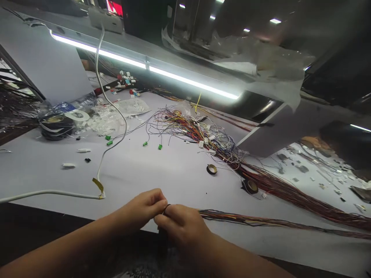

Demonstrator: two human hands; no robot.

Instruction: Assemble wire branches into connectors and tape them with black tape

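Observation:
My left hand (142, 210) and my right hand (181, 226) meet at the near edge of the white table (162, 170), fingertips pinched together on the end of a thin wire bundle (261, 221). The bundle runs from my fingers to the right across the table. What sits between the fingertips is mostly hidden; only a small dark loop shows.
A big tangle of coloured wires (203, 133) lies at mid-table and trails right. Two small tape rolls (211, 168) (249, 186) lie near it. A white cable (113, 127) crosses the left side, beside larger tape rolls (58, 123), plastic bags and green connectors. A lit lamp bar (145, 65) hangs above.

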